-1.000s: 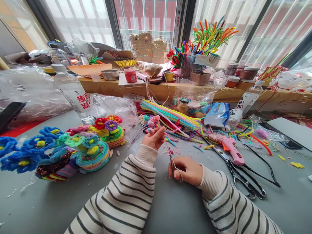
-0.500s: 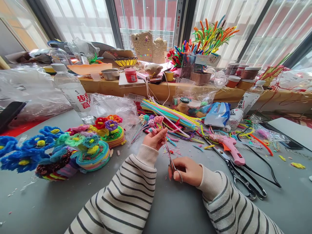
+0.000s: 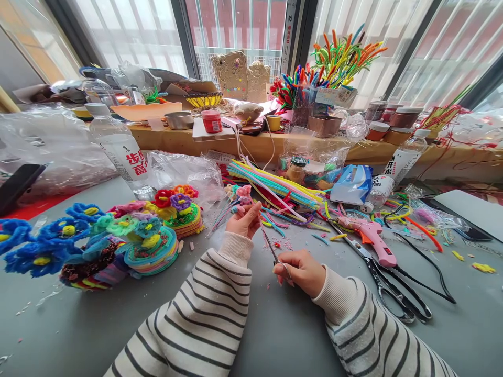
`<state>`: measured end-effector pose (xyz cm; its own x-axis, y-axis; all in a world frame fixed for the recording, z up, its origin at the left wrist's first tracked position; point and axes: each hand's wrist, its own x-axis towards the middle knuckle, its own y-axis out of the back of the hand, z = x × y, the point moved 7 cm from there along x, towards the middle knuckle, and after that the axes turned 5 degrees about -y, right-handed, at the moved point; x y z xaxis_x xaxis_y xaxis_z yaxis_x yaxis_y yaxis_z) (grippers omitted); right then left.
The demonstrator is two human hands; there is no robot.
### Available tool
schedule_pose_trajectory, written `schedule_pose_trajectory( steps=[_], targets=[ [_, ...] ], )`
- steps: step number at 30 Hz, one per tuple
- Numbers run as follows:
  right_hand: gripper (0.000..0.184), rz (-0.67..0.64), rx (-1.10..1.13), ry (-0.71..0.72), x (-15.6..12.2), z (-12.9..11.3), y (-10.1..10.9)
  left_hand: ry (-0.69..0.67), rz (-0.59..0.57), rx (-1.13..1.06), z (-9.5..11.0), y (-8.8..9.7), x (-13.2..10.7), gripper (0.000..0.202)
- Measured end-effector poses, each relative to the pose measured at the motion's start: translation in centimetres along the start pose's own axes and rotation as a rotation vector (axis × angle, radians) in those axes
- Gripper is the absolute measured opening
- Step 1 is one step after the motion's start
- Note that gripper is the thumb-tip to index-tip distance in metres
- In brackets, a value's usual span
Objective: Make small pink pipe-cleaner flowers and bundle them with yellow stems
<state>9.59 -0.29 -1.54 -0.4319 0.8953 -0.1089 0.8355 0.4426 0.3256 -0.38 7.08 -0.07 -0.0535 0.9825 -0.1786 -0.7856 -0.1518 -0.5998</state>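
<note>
In the middle of the head view, my left hand [image 3: 244,220] pinches a small pink pipe-cleaner flower [image 3: 244,192]. A bluish tuft shows just below it, near my fingers. My right hand [image 3: 301,271] is closed around the handles of small metal scissors [image 3: 270,248]. Their blades look nearly together and point up and left, with the tips just below my left fingertips. Whether the tips touch anything is too small to tell. Pink fuzz scraps [image 3: 280,243] lie on the grey table behind the blades.
Left stand fuzzy flower pieces [image 3: 151,256] and a water bottle [image 3: 121,152]. Pipe cleaners [image 3: 275,180] lie beyond my hands. Right are a pink glue gun [image 3: 373,238] with a black cord and large black-handled scissors [image 3: 387,285]. A cluttered ledge [image 3: 168,139] runs along the window.
My left hand and the pink flower have shifted slightly left. My right hand has turned and risen a little, and the scissor blades now look closer together.
</note>
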Motion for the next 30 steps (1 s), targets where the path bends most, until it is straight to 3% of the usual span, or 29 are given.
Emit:
schedule_pose_trajectory(
  steps=[19, 24, 30],
  targets=[
    [0.054, 0.107, 0.006, 0.031, 0.1, -0.2, 0.8, -0.055, 0.075, -0.035, 0.4, 0.6, 0.1, 0.02],
    [0.064, -0.014, 0.099, 0.106, 0.0, -0.7, 0.0, -0.058, 0.067, -0.034, 0.5, 0.4, 0.0, 0.019],
    [0.069, -0.079, -0.081, 0.069, -0.1, -0.7, -0.7, 0.073, -0.075, 0.003, -0.8, -1.0, -0.6, 0.021]
  ],
)
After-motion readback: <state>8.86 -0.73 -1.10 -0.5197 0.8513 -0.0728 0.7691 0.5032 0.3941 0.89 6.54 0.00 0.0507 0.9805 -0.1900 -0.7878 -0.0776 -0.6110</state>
